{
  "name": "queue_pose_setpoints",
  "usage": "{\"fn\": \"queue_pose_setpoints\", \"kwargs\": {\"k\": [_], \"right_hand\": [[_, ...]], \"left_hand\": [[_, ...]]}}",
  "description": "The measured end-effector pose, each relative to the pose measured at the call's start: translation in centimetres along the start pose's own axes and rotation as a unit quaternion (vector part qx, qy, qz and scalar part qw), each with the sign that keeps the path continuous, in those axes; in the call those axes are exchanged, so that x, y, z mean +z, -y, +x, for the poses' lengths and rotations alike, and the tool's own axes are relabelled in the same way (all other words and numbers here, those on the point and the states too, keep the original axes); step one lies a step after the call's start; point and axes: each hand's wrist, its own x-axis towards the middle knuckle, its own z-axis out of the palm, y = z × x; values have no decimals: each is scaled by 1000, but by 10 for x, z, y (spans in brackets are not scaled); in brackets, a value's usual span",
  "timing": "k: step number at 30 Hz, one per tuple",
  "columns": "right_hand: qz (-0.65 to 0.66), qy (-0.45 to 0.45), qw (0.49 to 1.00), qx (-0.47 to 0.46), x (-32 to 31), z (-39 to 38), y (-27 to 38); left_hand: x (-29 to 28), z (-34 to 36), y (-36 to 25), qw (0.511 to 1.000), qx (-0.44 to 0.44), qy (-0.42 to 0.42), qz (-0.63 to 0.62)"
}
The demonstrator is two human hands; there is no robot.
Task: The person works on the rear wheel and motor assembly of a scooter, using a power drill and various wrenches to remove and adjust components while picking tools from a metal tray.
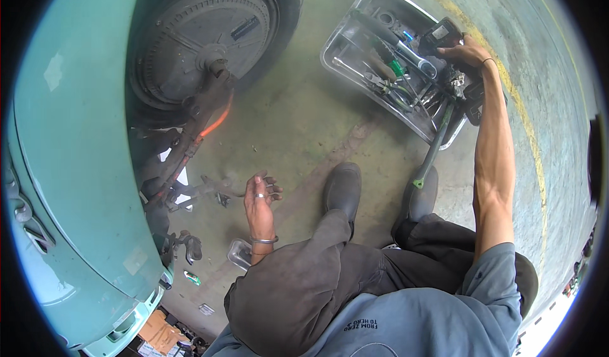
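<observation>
At the right edge of the grey metal tray (346, 30), my right hand (466, 54) is closed on a black block (443, 33) that looks like a cordless-tool battery. In the tray lie a long chrome-and-black wrench (406, 49), a green-and-black-handled screwdriver (388, 58), pliers (375, 83) and other metal tools. A second black block (477, 103) is partly hidden by my right forearm. My left hand (260, 206) hangs above the floor with loosely bent fingers, a ring on one of them, and nothing visible in it.
A wheel hub (206, 37) inside a tyre stands at the upper left, beside a pale green vehicle body (76, 135). An orange cable (219, 117) runs along the dirty suspension arm. A green-tipped bar (434, 151) reaches from the tray over my shoe. A small clear container (239, 253) sits near my knee.
</observation>
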Motion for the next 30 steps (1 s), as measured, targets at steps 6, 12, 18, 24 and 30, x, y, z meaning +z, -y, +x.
{"fn": "queue_pose_setpoints", "kwargs": {"k": [6,12,18,24,30], "right_hand": [[104,-16,994,-9,9,-2,-19],[235,-95,962,-104,6,-107,49],[415,9,883,-219,54,-171,120],[395,-7,843,-365,185,-215,153],[454,85,800,-383,266,-259,161]], "left_hand": [[7,-10,3,999,8,25,27],[-3,-9,5,998,-23,48,23],[46,10,-27,971,26,227,-72],[92,8,-81,945,74,159,-275],[40,20,-59,957,48,142,-250]]}}
